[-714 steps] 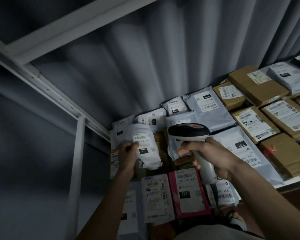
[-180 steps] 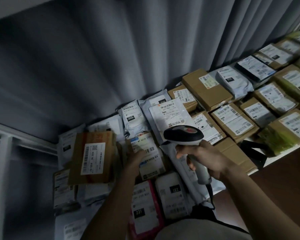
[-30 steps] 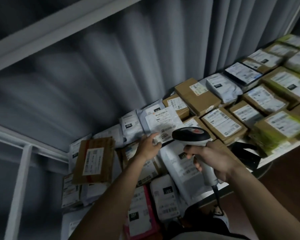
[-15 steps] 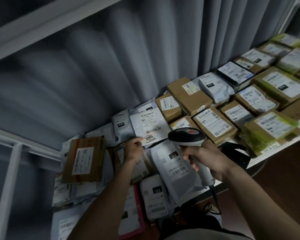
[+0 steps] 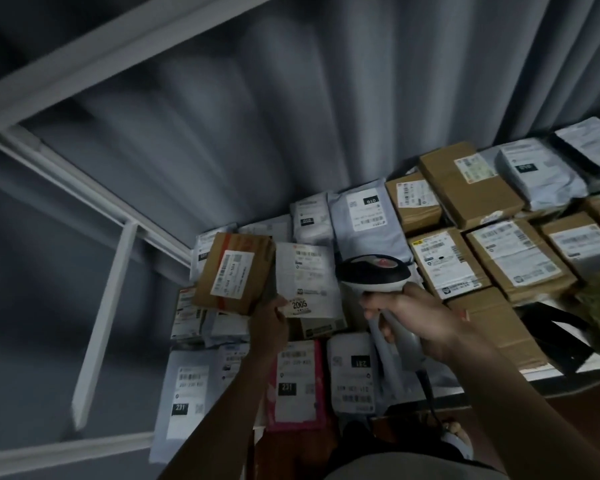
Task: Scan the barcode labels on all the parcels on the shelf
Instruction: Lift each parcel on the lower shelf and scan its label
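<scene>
Centre of the frame: your left hand (image 5: 269, 325) pinches the lower edge of a white parcel (image 5: 305, 282) marked "2005", tilting it up just beside a brown box (image 5: 236, 273). Your right hand (image 5: 413, 320) grips the barcode scanner (image 5: 373, 273), whose head sits just right of that parcel, above the shelf (image 5: 568, 370) of parcels.

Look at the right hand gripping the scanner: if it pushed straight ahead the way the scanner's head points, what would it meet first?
Probably the white parcel with the "2005" sticker, held by the left hand, just ahead of the scanner in the right hand; depth is unclear.
</scene>
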